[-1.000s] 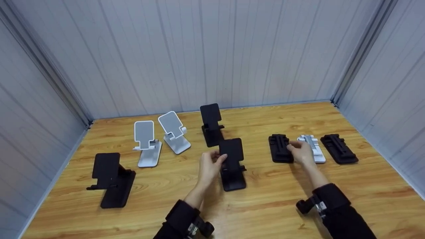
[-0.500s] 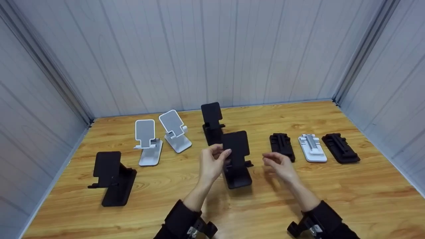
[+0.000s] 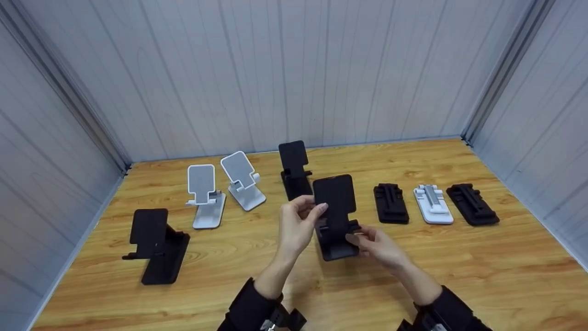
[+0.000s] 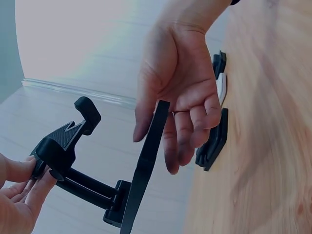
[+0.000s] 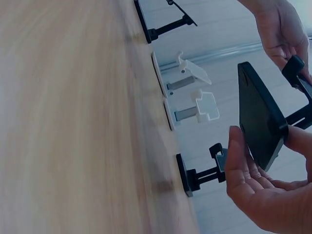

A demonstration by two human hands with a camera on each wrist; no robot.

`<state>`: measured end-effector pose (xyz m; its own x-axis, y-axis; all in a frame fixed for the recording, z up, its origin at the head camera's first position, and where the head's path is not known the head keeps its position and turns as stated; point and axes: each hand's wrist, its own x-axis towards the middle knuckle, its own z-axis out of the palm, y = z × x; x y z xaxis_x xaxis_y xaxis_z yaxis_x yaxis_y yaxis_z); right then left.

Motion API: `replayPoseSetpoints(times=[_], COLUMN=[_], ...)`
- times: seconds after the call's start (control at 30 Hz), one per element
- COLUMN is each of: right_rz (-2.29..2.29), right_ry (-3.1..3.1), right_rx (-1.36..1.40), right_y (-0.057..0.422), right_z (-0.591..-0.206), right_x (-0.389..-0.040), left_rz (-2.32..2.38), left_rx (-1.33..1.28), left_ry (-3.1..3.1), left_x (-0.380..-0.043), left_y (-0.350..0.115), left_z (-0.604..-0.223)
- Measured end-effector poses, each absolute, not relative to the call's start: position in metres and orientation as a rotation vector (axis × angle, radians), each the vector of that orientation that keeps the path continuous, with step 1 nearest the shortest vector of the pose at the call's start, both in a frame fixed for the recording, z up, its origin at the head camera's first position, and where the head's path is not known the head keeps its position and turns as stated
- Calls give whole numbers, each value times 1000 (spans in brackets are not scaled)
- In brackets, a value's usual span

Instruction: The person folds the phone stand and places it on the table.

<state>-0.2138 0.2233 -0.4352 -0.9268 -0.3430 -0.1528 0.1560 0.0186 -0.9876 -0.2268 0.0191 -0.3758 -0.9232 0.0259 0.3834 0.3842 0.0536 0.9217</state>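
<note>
An unfolded black phone stand (image 3: 335,202) is held above the table between both hands. My left hand (image 3: 296,230) pinches its upper plate at the left edge, thumb in front. In the left wrist view, the left fingers (image 4: 41,192) grip beside the hinged cradle. My right hand (image 3: 383,248) holds the base from the right, thumb on the front and other fingers behind. The right wrist view shows the base plate (image 5: 261,117) tilted between the right thumb and curled fingers (image 5: 239,165). Part of the stand's arm is hidden in the head view.
Unfolded stands occupy the left: a black one (image 3: 149,234), two white ones (image 3: 201,184) and another black one (image 3: 293,158) behind the held stand. Folded at right lie a black stand (image 3: 390,202), a white stand (image 3: 433,204) and a second black one (image 3: 472,204). Walls enclose the wooden table (image 3: 220,285).
The left hand has lifted the black stand off the table and moved it slightly right. My right hand has left the folded stands, moved left and taken hold of the held stand's base.
</note>
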Motion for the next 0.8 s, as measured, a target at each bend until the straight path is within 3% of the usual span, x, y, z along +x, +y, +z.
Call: replayPoseSetpoints(times=[0.8], right_rz=[-2099], right_ry=[1849], right_rx=[-216], right_y=[216], right_z=[-433], right_x=[-204], left_rz=[-2041], left_rx=[-393], left_ry=[-2049], left_x=[-217], left_y=[19], left_z=[-388])
